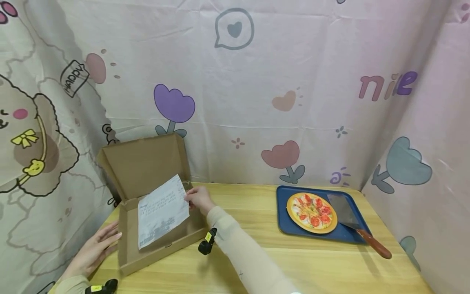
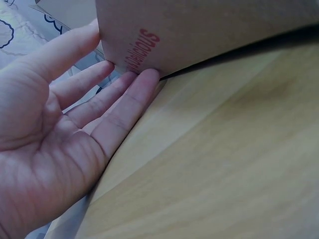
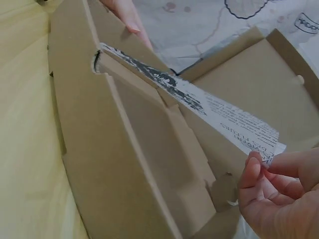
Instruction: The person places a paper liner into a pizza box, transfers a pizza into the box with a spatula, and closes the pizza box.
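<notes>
An open cardboard pizza box (image 1: 147,261) lies at the left of the table, its lid (image 1: 147,163) raised against the curtain. Inside it a printed sheet of paper (image 1: 161,212) stands tilted, its right edge lifted. My right hand (image 1: 200,199) pinches that edge between thumb and fingertips, as the paper (image 3: 239,124) in the right wrist view also shows. With fingers extended, my left hand (image 1: 93,251) touches the box's left side. In the left wrist view the fingertips (image 2: 147,79) rest against the box wall (image 2: 199,35), near red lettering.
On the right of the wooden table (image 1: 242,228) a blue tray (image 1: 286,222) bears a pizza (image 1: 312,212) and a spatula (image 1: 374,243) with a brown handle, which sticks out past the tray's edge. A patterned curtain (image 1: 227,102) hangs behind and at both sides.
</notes>
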Demonstrator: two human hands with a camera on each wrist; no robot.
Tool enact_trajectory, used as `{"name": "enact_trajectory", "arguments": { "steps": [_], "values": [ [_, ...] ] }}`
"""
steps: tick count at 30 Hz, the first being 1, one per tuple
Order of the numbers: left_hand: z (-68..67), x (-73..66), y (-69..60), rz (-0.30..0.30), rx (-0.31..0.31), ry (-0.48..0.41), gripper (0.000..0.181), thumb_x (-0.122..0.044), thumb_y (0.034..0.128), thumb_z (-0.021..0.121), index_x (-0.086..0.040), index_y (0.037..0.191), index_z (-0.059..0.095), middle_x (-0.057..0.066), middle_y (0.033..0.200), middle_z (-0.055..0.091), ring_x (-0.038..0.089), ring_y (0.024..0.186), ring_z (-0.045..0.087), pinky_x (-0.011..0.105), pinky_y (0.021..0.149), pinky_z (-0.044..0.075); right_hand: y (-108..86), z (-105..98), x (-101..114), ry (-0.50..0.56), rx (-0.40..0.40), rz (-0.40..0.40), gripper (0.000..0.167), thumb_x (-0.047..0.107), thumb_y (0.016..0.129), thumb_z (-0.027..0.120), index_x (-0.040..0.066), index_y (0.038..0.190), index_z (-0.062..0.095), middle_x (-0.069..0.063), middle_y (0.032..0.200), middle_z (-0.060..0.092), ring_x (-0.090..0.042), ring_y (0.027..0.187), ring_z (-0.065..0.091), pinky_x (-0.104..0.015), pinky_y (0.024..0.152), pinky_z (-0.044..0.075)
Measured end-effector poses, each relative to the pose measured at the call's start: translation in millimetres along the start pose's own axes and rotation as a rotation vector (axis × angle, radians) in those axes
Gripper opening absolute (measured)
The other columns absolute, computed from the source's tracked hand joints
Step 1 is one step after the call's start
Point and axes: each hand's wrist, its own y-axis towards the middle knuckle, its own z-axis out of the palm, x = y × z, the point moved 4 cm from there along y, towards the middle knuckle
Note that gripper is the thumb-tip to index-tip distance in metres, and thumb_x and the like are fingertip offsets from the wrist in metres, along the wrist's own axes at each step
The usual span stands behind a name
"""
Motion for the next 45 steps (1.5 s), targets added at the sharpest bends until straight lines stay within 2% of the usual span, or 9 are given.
{"name": "enact_trajectory", "arguments": {
  "steps": [3, 5, 8, 28, 32, 36, 39, 43, 45],
  "values": [
    [0.8, -1.4, 0.3, -0.02, -0.003, 0.018, 0.083, -0.03, 0.1019, 0.051, -0.004, 0.155, -0.006, -0.003, 0.144, 0.036, -0.022, 0.095, 0.049, 0.013, 0.084, 0.051, -1.1, 4.9, -1.8, 0.001, 0.004, 0.009, 0.005, -0.006, 0.084, 0.064, -0.008, 0.086, 0.068, -0.002, 0.065, 0.054, -0.011, 0.053, 0.05, -0.017, 0.044, 0.043],
    [1.7, -2.2, 0.0, -0.025, 0.0, 0.031, 0.083, -0.031, 0.1023, 0.05, -0.004, 0.155, -0.007, 0.017, 0.155, 0.015, -0.023, 0.095, 0.048, 0.013, 0.084, 0.05, -1.4, 7.8, -2.7, -0.003, 0.004, 0.015, 0.005, -0.007, 0.084, 0.064, -0.008, 0.085, 0.068, -0.002, 0.065, 0.054, -0.011, 0.052, 0.049, -0.017, 0.043, 0.042],
    [2.2, -2.8, -0.7, -0.032, 0.001, 0.033, 0.082, -0.031, 0.1029, 0.049, -0.004, 0.155, -0.009, 0.028, 0.158, -0.007, -0.024, 0.093, 0.046, 0.013, 0.083, 0.05, -1.1, 12.0, -4.1, -0.006, 0.01, 0.028, 0.004, -0.007, 0.084, 0.064, -0.007, 0.085, 0.068, -0.001, 0.064, 0.054, -0.01, 0.052, 0.049, -0.016, 0.043, 0.042],
    [6.3, -3.8, -5.9, -0.034, -0.053, 0.005, 0.083, -0.029, 0.1016, 0.052, -0.003, 0.156, -0.005, 0.025, 0.158, 0.003, -0.022, 0.094, 0.048, 0.013, 0.084, 0.05, 3.2, 23.7, -10.4, -0.122, 0.02, 0.038, 0.006, -0.004, 0.084, 0.068, -0.001, 0.079, 0.065, 0.001, 0.064, 0.05, -0.009, 0.05, 0.045, -0.018, 0.042, 0.039],
    [5.6, -3.0, -5.3, -0.051, -0.062, 0.009, 0.083, -0.032, 0.1013, 0.052, -0.005, 0.156, -0.004, 0.025, 0.16, 0.0, -0.023, 0.093, 0.047, 0.012, 0.084, 0.049, 4.8, 25.4, -11.5, -0.121, 0.019, 0.064, 0.002, -0.002, 0.084, 0.068, -0.002, 0.084, 0.066, 0.0, 0.068, 0.053, -0.009, 0.052, 0.047, -0.018, 0.043, 0.041],
    [5.4, -2.2, -4.3, -0.048, -0.045, 0.002, 0.085, -0.033, 0.1013, 0.052, -0.005, 0.156, -0.006, 0.026, 0.16, -0.001, -0.023, 0.093, 0.047, 0.013, 0.085, 0.049, 4.6, 26.0, -13.0, -0.083, 0.039, 0.084, 0.009, -0.005, 0.086, 0.065, -0.006, 0.094, 0.067, -0.008, 0.073, 0.063, -0.012, 0.055, 0.056, -0.023, 0.05, 0.053],
    [4.9, -2.0, -4.0, -0.043, -0.053, -0.003, 0.083, -0.031, 0.101, 0.053, -0.006, 0.156, -0.003, 0.023, 0.157, 0.012, -0.021, 0.095, 0.05, 0.015, 0.086, 0.051, 4.5, 26.3, -15.2, -0.074, 0.054, 0.102, 0.015, -0.007, 0.086, 0.064, -0.008, 0.102, 0.065, -0.01, 0.076, 0.064, -0.014, 0.057, 0.06, -0.027, 0.057, 0.058],
    [4.3, -1.7, -4.3, -0.041, -0.051, -0.003, 0.083, -0.031, 0.1011, 0.053, -0.006, 0.156, -0.003, 0.02, 0.155, 0.015, -0.019, 0.096, 0.051, 0.016, 0.087, 0.051, 4.6, 26.9, -18.9, -0.073, 0.062, 0.126, 0.022, -0.009, 0.084, 0.065, -0.007, 0.106, 0.063, -0.008, 0.076, 0.061, -0.015, 0.058, 0.059, -0.025, 0.055, 0.057],
    [4.5, -1.6, -4.6, -0.043, -0.047, -0.006, 0.084, -0.031, 0.1012, 0.053, -0.005, 0.156, -0.005, 0.023, 0.157, 0.009, -0.02, 0.095, 0.05, 0.015, 0.086, 0.051, 5.3, 27.7, -20.7, -0.076, 0.062, 0.127, 0.024, -0.01, 0.083, 0.066, -0.006, 0.106, 0.063, -0.006, 0.077, 0.059, -0.013, 0.058, 0.057, -0.023, 0.052, 0.055]
  ]
}}
